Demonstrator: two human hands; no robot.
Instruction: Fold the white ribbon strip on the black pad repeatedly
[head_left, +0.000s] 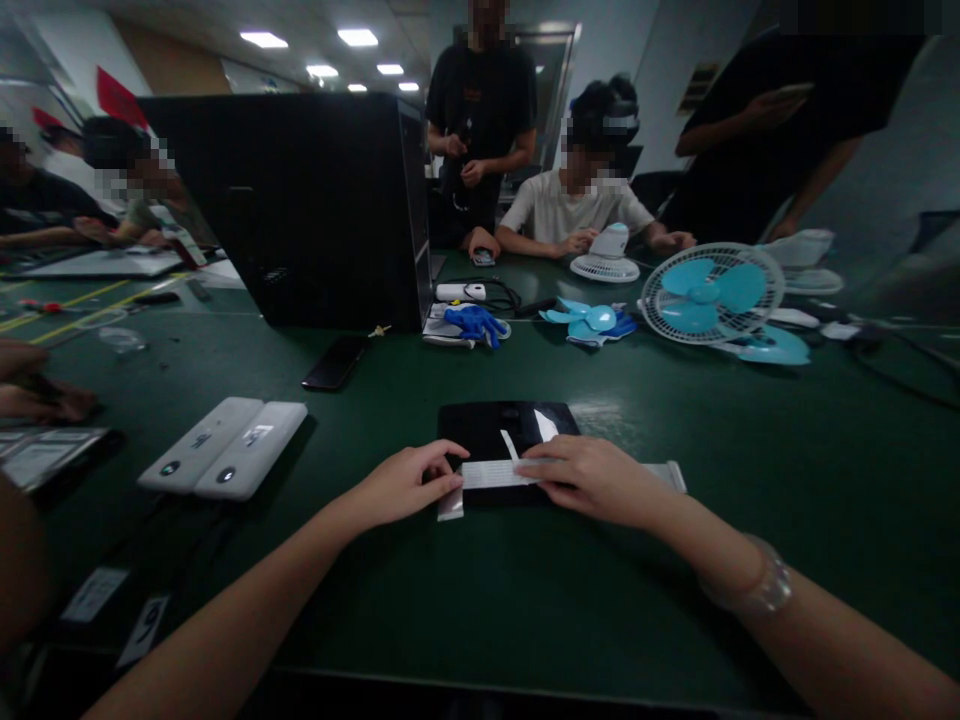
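Observation:
A glossy black flat panel (480,425) lies on the green table. Across its near part runs a pale flat strip (487,474), which reaches out to the right under my right hand. My left hand (409,483) has thumb and index finger at the strip's left end, where a small shiny piece (451,503) hangs over the panel's near left corner. Fingers of my right hand (589,478) press on the middle of the strip. A narrow white piece (509,444) stands out from the strip toward the far side.
Two white power banks (251,450) and a dark phone (335,362) lie to the left. Behind stand a black computer case (315,210), blue gloves (476,323), blue fan blades (589,318) and a round fan (712,293). Several people are around the table.

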